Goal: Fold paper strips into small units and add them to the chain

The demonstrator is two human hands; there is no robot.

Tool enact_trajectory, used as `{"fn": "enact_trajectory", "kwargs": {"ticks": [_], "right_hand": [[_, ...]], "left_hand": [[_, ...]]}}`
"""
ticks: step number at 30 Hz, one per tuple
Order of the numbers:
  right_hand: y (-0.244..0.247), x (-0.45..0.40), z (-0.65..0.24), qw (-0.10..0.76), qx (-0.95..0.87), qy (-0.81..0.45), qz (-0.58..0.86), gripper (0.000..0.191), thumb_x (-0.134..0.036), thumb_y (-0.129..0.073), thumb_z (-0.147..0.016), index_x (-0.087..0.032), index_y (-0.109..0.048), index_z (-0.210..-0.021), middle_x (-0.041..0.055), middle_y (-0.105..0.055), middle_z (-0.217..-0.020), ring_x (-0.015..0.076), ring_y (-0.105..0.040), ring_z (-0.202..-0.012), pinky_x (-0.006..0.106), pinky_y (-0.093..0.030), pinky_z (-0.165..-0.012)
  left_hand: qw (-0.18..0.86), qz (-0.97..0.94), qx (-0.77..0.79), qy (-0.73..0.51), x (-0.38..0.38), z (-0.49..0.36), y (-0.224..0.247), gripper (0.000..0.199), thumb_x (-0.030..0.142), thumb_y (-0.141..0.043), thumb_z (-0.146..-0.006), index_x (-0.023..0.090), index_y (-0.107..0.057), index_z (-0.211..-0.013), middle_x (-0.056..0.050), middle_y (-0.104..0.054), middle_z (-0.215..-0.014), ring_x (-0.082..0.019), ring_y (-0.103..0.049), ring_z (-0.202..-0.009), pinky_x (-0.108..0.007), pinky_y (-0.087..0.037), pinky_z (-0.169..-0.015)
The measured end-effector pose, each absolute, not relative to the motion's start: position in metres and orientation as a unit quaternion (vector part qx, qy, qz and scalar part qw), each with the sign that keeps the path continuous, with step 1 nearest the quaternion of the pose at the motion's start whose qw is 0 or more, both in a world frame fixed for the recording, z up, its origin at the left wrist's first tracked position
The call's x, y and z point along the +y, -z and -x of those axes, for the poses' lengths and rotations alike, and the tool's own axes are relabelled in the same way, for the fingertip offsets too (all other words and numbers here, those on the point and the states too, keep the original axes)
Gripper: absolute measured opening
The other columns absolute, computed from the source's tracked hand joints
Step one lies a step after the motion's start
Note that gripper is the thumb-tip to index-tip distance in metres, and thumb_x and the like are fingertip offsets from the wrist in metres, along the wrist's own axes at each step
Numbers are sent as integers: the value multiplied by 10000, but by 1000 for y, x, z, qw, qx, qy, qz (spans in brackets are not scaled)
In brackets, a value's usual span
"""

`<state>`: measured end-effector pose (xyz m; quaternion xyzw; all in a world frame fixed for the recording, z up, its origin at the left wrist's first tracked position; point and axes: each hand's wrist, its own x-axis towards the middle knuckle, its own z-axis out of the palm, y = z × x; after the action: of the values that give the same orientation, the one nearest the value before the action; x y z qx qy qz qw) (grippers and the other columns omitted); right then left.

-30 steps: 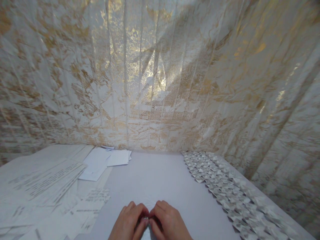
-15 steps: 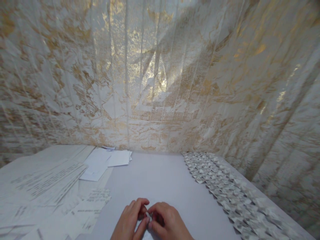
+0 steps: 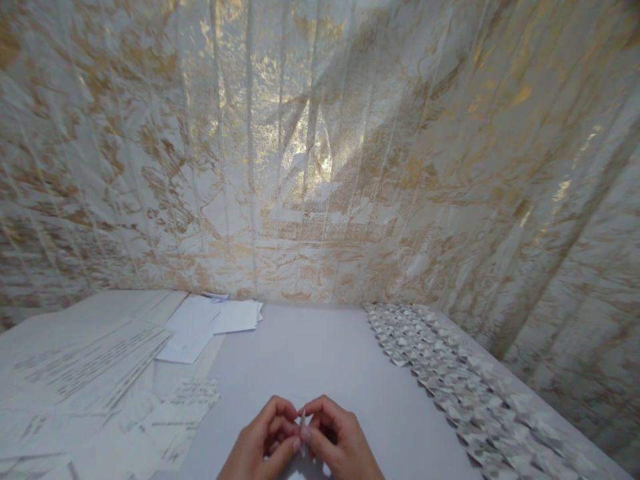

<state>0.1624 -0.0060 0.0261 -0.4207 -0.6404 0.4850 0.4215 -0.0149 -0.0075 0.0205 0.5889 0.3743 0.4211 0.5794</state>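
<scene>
My left hand (image 3: 267, 440) and my right hand (image 3: 336, 437) meet at the near edge of the white table. Between their fingertips is a small folded piece of white paper (image 3: 303, 421), pinched from both sides and standing on edge. Both hands are closed on it, thumbs and forefingers nearly touching. Much of the paper is covered by the fingers. Some more white bits show just below the hands, too small to make out.
Printed paper strips and sheets (image 3: 110, 360) spread over the left side. Blank white slips (image 3: 237, 317) lie at the back left. Rows of small folded paper pieces (image 3: 450, 380) line the right side. A gold-patterned curtain (image 3: 310, 167) hangs behind the white table (image 3: 310, 353).
The hands have shifted slightly and drawn level around the paper. The paper now stands upright between the fingertips, where before it was mostly hidden and lower.
</scene>
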Motion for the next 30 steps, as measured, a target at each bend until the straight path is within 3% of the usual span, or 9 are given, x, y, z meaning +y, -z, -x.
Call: {"fn": "enact_trajectory", "kwargs": {"ticks": [6,14,19,24,30], "right_hand": [[-24,-6,-164,428,-646,-482,409,520,-677,-679,-841,-180,-686,-993,-52,-487,-645,120,-409,-578,245,-323,-566],[-21,-5,-165,424,-658,-476,401,517,-679,-675,-843,-187,-701,-997,-46,-488,-646,123,-401,-581,251,-320,-569],[-21,-5,-167,415,-678,-447,410,469,-624,-628,-899,-183,-725,-1026,-19,-533,-674,141,-451,-606,261,-346,-583],[-28,-8,-166,439,-709,-385,395,341,-487,-593,-943,-193,-757,-997,63,-686,-815,201,-612,-742,300,-438,-679],[-33,-6,-168,456,-720,-365,374,221,-352,-600,-932,-188,-736,-872,39,-658,-758,186,-608,-713,293,-447,-679]], "left_hand": [[623,-550,353,-430,-7,13,-18,445,547,-799,-749,235,-527,-913,48,-674,-734,-135,-550,-647,-264,-331,-627],[633,-532,361,-430,-9,12,-24,448,511,-829,-705,241,-509,-866,78,-613,-682,-126,-528,-627,-268,-303,-623],[616,-536,373,-441,-7,13,-25,392,478,-820,-733,231,-535,-841,69,-617,-690,-127,-546,-641,-266,-360,-653],[630,-529,346,-451,-1,17,-26,325,433,-828,-740,207,-606,-815,43,-641,-740,-147,-590,-714,-263,-407,-677],[637,-515,348,-457,0,21,-24,374,507,-828,-752,178,-654,-790,48,-599,-665,-128,-536,-655,-250,-393,-645]]}}
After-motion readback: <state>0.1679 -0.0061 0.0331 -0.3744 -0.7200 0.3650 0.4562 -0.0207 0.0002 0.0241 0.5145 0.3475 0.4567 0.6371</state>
